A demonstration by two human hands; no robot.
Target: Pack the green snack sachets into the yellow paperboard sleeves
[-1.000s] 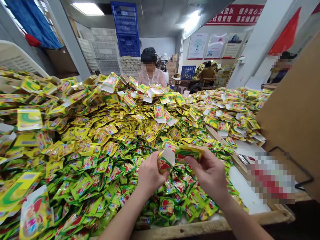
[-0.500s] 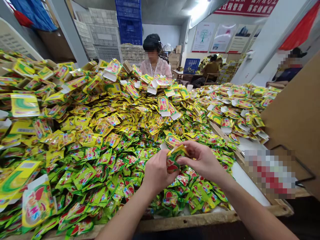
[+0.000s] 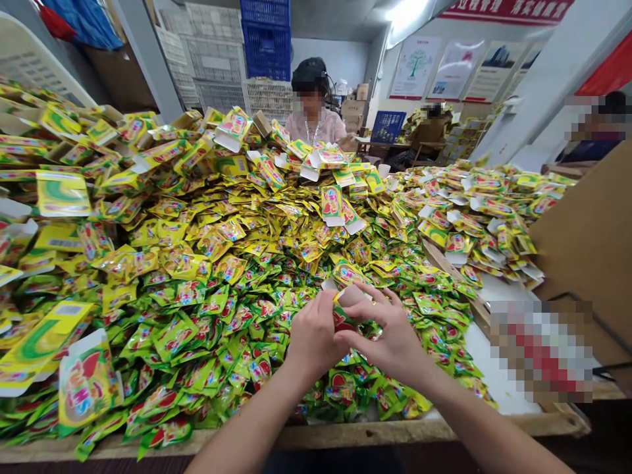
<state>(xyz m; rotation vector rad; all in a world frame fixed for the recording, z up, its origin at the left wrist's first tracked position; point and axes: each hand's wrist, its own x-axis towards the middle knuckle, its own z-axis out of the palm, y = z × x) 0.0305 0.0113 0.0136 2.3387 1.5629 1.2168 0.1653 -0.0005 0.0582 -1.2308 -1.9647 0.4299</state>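
Observation:
A huge heap of yellow-green foil sachets with red prints (image 3: 197,316) fills the table in front of me, some with white card flaps. My left hand (image 3: 313,336) and my right hand (image 3: 390,336) meet just above the heap. Their fingers pinch a small yellow sachet with a red print and a white card flap (image 3: 345,306). Most of that sachet is hidden by my fingers.
A wooden table edge (image 3: 296,438) runs along the near side. To the right lie a white surface (image 3: 498,375), a pixelated packet (image 3: 540,349) and a cardboard sheet (image 3: 587,250). A co-worker (image 3: 313,112) sits beyond the heap, before stacked blue and white crates (image 3: 266,39).
My hands have come closer together around the sachet, which now shows less between my fingers. The whole scene has shifted upward and slightly right in view as my head tilted down.

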